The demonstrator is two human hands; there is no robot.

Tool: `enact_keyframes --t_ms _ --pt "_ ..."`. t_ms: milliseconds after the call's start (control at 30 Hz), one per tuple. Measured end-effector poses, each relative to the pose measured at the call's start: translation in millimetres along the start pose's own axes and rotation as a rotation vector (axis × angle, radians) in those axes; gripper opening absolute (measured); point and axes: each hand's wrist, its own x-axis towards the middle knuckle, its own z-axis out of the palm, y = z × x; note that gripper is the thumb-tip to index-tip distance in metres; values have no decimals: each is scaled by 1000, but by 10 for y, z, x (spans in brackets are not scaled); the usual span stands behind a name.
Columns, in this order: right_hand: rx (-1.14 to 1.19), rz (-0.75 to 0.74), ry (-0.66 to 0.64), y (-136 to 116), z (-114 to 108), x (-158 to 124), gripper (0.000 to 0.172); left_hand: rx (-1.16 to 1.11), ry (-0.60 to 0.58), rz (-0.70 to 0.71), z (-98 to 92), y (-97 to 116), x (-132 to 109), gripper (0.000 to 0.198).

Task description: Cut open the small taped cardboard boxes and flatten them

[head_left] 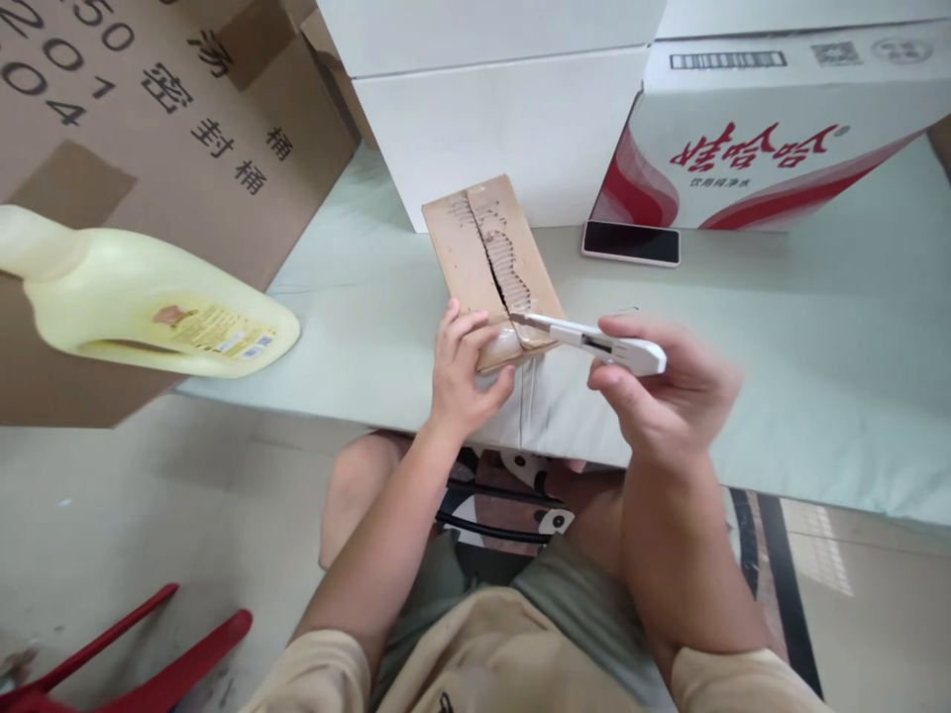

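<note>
A small brown cardboard box (535,248) lies at a slant on the cloth-covered table. Along its top runs a dark open seam, with torn paper and bared corrugation beside it and clear tape at the near end. My left hand (465,376) grips the box's near left corner, thumb at the near edge and fingers over the top. In my right hand (669,386) is a white utility knife (609,345), pinched between thumb and fingers. Its blade points left, and the tip is at the near end of the seam; whether it touches the cardboard I cannot tell.
A phone (631,244) lies before a red-and-white carton (773,149). White boxes (497,129) stand behind the cardboard box. At left are a large brown carton (297,198) and a pale yellow bottle (163,297). Red handles (185,654) show at the lower left.
</note>
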Motion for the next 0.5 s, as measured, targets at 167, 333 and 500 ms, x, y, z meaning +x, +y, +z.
enact_keyframes --t_ms 167,333,500 --pt "12 73 -49 162 43 -20 16 18 -47 -121 -5 0 15 45" --pt "116 36 256 264 -27 -7 20 -124 -127 -279 -146 -281 204 61" --pt "80 242 170 531 25 -72 35 -269 1 -669 -52 -1029 555 56"
